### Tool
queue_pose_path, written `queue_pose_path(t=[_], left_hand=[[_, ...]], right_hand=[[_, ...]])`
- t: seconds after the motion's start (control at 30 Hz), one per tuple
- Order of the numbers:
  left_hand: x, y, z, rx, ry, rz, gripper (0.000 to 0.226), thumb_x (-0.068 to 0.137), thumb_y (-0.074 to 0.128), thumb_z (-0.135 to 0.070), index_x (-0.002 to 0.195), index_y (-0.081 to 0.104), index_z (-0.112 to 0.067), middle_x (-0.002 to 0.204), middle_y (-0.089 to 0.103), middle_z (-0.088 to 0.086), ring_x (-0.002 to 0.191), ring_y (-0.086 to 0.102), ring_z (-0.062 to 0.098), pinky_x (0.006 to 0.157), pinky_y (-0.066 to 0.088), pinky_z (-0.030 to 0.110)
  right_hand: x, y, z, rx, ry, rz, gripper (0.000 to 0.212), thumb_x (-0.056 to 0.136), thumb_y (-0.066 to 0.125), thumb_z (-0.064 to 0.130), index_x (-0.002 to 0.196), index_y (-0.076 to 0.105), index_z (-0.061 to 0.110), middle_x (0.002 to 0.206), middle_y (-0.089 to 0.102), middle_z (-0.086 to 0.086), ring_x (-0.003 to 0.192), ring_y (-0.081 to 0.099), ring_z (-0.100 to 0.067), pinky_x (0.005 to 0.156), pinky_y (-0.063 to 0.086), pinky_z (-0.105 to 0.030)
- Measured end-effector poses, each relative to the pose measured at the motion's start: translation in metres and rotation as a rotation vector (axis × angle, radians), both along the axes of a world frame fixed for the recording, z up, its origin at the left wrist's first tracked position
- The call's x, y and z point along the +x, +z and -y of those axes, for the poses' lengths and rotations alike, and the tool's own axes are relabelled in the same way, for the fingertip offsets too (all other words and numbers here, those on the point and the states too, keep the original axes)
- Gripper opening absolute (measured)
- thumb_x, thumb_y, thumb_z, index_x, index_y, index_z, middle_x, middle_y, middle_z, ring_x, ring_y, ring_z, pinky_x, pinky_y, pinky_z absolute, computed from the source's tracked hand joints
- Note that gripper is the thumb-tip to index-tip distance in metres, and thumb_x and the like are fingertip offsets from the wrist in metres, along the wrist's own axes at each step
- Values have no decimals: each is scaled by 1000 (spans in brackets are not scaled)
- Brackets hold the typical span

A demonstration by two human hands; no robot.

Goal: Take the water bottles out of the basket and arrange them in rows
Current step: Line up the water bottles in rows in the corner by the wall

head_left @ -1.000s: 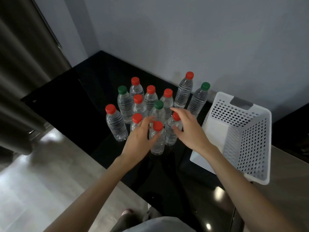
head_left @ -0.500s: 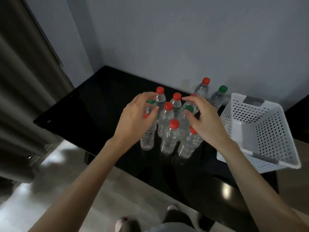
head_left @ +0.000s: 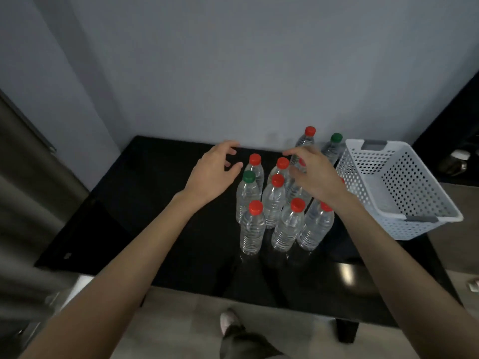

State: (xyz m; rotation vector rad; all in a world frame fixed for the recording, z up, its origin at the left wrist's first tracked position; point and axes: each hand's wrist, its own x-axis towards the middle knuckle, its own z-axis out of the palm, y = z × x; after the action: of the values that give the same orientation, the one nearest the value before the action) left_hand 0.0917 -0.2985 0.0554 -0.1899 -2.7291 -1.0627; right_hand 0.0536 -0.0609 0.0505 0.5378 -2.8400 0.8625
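Several clear water bottles stand upright in a tight cluster on the black table (head_left: 155,208). Most have red caps, such as the front-left bottle (head_left: 252,231); one in the middle row has a green cap (head_left: 249,176). Two more bottles, one red-capped (head_left: 310,131) and one green-capped (head_left: 336,137), stand apart at the back by the wall. My left hand (head_left: 212,172) hovers left of the back bottles, fingers loosely curved, holding nothing. My right hand (head_left: 315,174) hovers over the cluster's right side with curved fingers, hiding some bottles; I see no grip. The white perforated basket (head_left: 414,182) looks empty.
The basket stands tilted at the table's right end. A grey wall runs right behind the table, and a curtain hangs at the far left. My shoe (head_left: 228,320) shows on the floor below the table's front edge.
Both hands have lifted off the front bottles and moved back and apart over the rear of the cluster. The view has pulled back from the table.
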Motion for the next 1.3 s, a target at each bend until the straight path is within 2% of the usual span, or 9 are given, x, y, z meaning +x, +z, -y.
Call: queue_pose_path(t=[0.17,0.33,0.57,0.67,0.77,0.9,1.0,1.13,1.3], left_hand=[[-51,-18,2,30,-85,91,55,92,63,-28,142,42,-19,134,53,3,108,59,15,96,51,37],[-101,-44,1,1,-179,184,58,90,66,-29,142,41,-23,139,50,1,116,55,15,99,48,36],[-149,-74,3,-9,-416,399,70,84,72,-35,144,39,-24,140,50,1,127,49,17,104,43,37],[-157,-86,5,56,-470,469,65,81,75,-33,139,46,-24,134,54,-4,124,51,13,104,44,36],[-161,-100,5,111,-503,505,58,79,78,-30,130,53,-24,126,59,-8,119,54,9,102,46,35],[-162,-111,-1,252,-508,579,51,77,79,-31,122,58,-21,113,65,-5,105,63,9,97,51,40],[-162,-116,-2,283,-519,562,44,80,76,-34,117,58,-20,108,66,-3,101,64,11,94,53,42],[-165,-119,3,283,-530,522,32,88,68,-34,114,56,-21,107,65,-4,101,63,9,94,52,44],[-182,-116,21,308,-501,541,27,91,63,-37,114,55,-26,116,62,-7,111,58,10,103,45,45]], right_hand=[[-34,-13,5,43,-70,81,35,92,59,21,126,59,24,129,51,-8,97,58,-20,90,45,-29],[-66,-35,11,112,-118,126,39,88,66,24,126,58,27,133,50,-3,106,57,-19,91,47,-32],[-98,-57,21,263,-42,286,46,82,70,17,125,58,27,112,66,-1,97,65,-19,84,55,-39],[-102,-62,23,308,-51,299,49,79,75,20,123,57,29,110,66,2,94,64,-16,82,56,-39],[-106,-65,24,320,-70,328,50,79,76,15,123,56,28,94,61,8,77,58,-9,75,56,-33],[-110,-70,27,316,-99,363,58,75,80,18,125,52,25,92,54,7,81,57,-14,74,55,-32],[-112,-70,31,313,-121,348,53,68,85,25,112,56,20,88,55,6,79,58,-15,72,54,-32],[-118,-72,40,303,-189,308,39,66,86,26,88,54,22,82,59,2,73,60,-18,69,56,-44],[-126,-69,53,271,-256,310,34,66,85,19,83,55,18,83,63,-3,76,63,-24,74,54,-44]])
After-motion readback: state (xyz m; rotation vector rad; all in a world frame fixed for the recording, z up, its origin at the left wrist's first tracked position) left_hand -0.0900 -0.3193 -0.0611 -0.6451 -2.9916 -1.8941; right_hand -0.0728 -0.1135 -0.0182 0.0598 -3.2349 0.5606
